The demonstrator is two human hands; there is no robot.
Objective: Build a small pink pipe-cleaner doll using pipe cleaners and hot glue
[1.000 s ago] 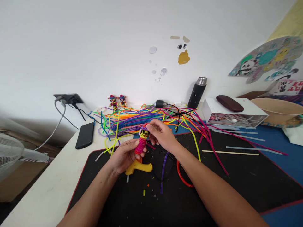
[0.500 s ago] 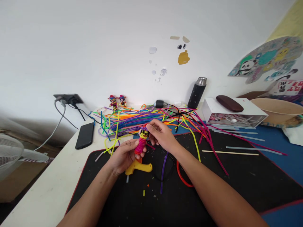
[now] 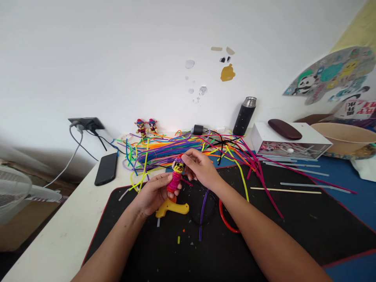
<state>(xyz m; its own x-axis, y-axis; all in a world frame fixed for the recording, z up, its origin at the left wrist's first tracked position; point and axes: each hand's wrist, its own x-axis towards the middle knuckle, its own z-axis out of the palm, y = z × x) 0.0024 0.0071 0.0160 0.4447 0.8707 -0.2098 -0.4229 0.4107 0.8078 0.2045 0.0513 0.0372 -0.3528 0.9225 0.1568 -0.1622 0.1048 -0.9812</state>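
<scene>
Between my hands, upright above the black mat (image 3: 141, 250), is a small doll (image 3: 175, 178) with a magenta body, a yellow face and a red and purple top. My left hand (image 3: 157, 192) grips its lower body between thumb and fingers. My right hand (image 3: 202, 167) pinches the top of its head from the right, its fingertips partly hidden. Just below my left hand a yellow glue gun (image 3: 173, 207) lies on the mat. To the right of it are a purple strip (image 3: 203, 215) and a red curved strip (image 3: 225, 217).
Many coloured craft strips (image 3: 164, 149) lie piled along the wall, with two small dolls (image 3: 141, 128) behind. A phone (image 3: 106, 168) rests at left. At right stand a black thermos (image 3: 244, 116), a white box (image 3: 314, 137) and a bowl (image 3: 343, 133). A thin wooden stick (image 3: 284, 190) crosses the mat.
Hardly anything differs. Both hands keep the same hold on the doll, and the whole view has shifted very slightly.
</scene>
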